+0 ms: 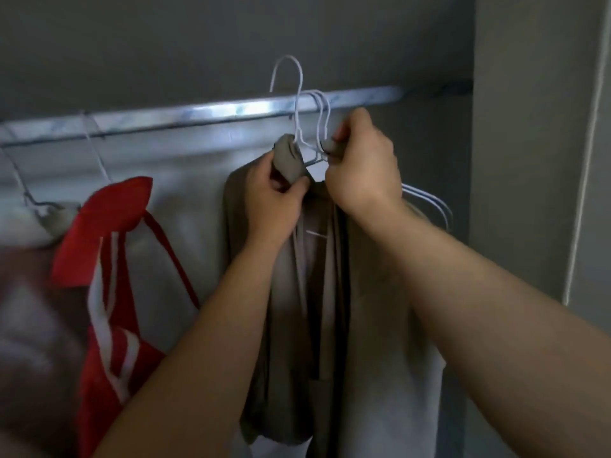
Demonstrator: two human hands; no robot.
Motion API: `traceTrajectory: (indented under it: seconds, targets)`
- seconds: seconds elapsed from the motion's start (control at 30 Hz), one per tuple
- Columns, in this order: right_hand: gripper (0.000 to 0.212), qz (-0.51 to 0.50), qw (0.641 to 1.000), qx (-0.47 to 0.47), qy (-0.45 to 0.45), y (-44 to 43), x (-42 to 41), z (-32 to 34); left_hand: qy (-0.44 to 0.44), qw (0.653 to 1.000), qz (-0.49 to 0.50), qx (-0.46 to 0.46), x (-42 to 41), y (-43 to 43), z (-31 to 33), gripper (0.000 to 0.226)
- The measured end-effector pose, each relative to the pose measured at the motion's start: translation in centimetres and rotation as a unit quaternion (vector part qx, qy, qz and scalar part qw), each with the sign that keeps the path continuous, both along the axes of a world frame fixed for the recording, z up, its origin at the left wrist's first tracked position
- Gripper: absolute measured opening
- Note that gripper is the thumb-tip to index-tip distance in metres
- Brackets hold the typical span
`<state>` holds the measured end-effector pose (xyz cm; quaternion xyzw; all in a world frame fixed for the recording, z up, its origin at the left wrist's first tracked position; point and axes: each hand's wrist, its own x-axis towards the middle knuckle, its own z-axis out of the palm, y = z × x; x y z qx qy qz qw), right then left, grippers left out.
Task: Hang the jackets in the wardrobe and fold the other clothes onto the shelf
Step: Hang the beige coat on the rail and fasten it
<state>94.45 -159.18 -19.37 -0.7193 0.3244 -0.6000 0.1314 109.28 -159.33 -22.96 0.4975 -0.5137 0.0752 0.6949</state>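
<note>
A taupe jacket (317,292) hangs down in the middle of the wardrobe on a white wire hanger (297,94). The hanger's hook stands above the metal rail (198,114), not resting on it. My left hand (274,196) grips the jacket's collar at the left of the hanger neck. My right hand (360,160) pinches the collar fabric at the right of the neck. Both forearms reach up from below.
A red jacket with white stripes (112,266) hangs on the rail at the left, beside a pale garment (29,226) at the far left. Empty white hangers (429,203) hang behind my right wrist. The wardrobe's grey side wall (515,160) stands at right.
</note>
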Motion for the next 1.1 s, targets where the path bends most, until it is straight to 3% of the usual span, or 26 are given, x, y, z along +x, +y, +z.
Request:
traceTrajectory:
  seconds: [0.2,0.33,0.47,0.63,0.8,0.97,1.1]
  targets:
    - [0.015,-0.003,1.000,-0.012,0.026,-1.3,1.8,0.5,-0.010,0.999,-0.034,0.020,2.3,0.4,-1.2,0.047]
    - [0.021,-0.028,0.996,-0.009,0.083,-2.0,2.7,-0.9,-0.001,0.999,-0.023,0.022,3.3,0.4,-3.1,0.043]
    - [0.022,-0.053,0.990,-0.060,0.117,-2.0,2.1,-2.1,0.024,0.998,-0.045,0.030,3.3,0.4,-5.4,0.045]
    - [0.038,-0.190,0.944,-0.160,0.217,-0.7,2.1,-4.6,0.033,0.998,-0.049,0.032,3.4,0.9,-8.3,0.047]
    - [0.047,-0.281,0.915,-0.199,0.211,1.3,2.0,-9.8,0.070,0.993,-0.078,0.059,4.0,1.4,-12.9,0.050]
    - [0.046,-0.228,0.937,-0.194,0.181,3.3,2.1,-18.0,0.113,0.983,-0.071,0.123,4.6,2.5,-20.4,0.042]
    - [0.048,-0.131,0.982,-0.074,0.115,5.1,2.6,-27.0,0.154,0.967,-0.058,0.193,5.1,4.2,-29.1,0.039]
